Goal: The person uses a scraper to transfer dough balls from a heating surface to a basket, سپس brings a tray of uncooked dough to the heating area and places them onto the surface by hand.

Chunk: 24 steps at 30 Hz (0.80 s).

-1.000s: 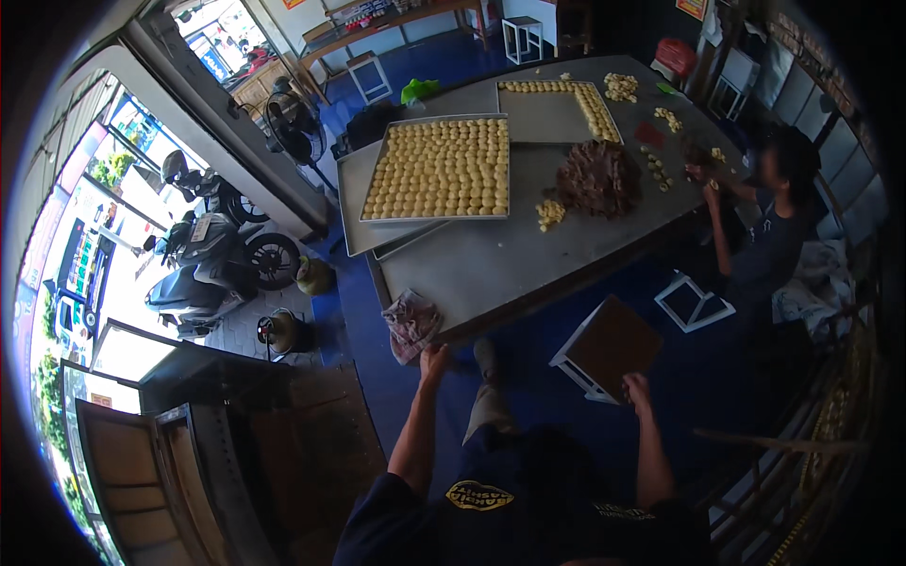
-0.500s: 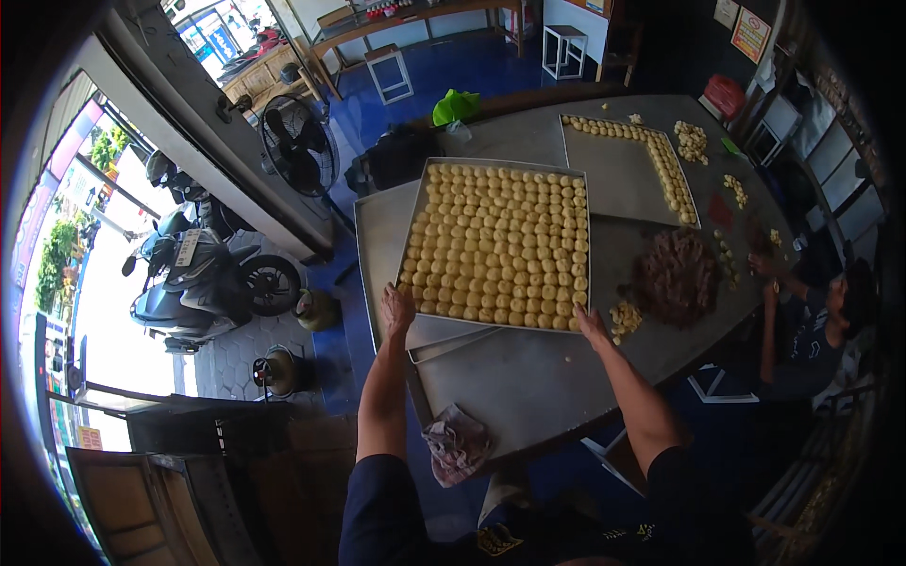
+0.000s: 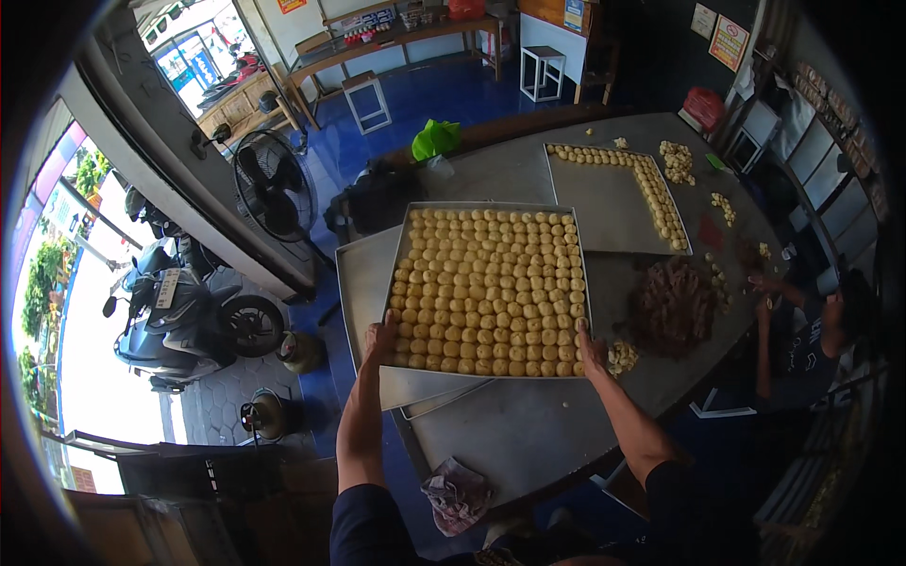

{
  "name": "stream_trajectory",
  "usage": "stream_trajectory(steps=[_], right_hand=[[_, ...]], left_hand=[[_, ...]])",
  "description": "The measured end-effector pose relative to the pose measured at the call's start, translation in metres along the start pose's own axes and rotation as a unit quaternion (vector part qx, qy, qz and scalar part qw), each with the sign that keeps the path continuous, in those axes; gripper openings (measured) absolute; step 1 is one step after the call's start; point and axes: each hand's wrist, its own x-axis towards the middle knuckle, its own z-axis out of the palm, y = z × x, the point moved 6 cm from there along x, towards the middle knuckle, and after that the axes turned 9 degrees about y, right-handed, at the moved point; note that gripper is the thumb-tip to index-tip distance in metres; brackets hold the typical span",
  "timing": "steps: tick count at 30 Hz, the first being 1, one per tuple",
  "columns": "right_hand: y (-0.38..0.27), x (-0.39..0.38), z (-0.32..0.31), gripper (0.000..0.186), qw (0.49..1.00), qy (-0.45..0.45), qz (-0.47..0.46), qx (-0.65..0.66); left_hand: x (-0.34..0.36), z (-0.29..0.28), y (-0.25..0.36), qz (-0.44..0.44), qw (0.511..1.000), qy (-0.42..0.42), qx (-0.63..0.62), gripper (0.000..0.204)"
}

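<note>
Brown mound (image 3: 675, 308) sits near a tray (image 3: 481, 375) whose sides left fingers (image 3: 379, 338) and right fingers (image 3: 588, 346) clasp

Dough balls (image 3: 486, 292) in tray (image 3: 472, 374) over worktop (image 3: 538, 443), left hand (image 3: 380, 340) and right hand (image 3: 592, 353) at its sides, second tray (image 3: 595, 208) behind to the right, cloth (image 3: 456, 495) in front

A shallow, straight-sided metal tray (image 3: 491, 206), its corners square, is over the left part of the counter (image 3: 528, 424), overlapping a paler tray (image 3: 361, 283); round, yellow dough balls (image 3: 486, 292) fill it in close rows.
</note>
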Motion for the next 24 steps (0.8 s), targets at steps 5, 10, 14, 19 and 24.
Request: stream_trajectory(steps=[5,10,14,19,24], right_hand=[[0.032,-0.015,-0.071,0.069,0.998,-0.010,0.000,0.070],[0.048,-0.107,-0.156,0.041,0.968,-0.088,-0.150,0.182],[0.063,-0.179,-0.233,0.042,0.947,-0.096,-0.206,0.226],[0.163,-0.203,-0.244,0.057,0.971,-0.142,-0.173,0.081],[0.181,-0.277,-0.243,0.061,0.956,-0.247,-0.147,0.060]], left_hand=[[-0.078,-0.010,0.004,-0.008,0.997,0.032,0.072,0.082],[-0.235,-0.040,-0.086,-0.031,0.993,0.117,0.000,0.078],[-0.377,-0.052,-0.128,-0.057,0.984,0.161,-0.053,0.076],[-0.528,-0.063,-0.186,-0.140,0.955,0.166,-0.203,0.059],[-0.624,-0.080,-0.241,-0.178,0.919,0.230,-0.265,0.058]])
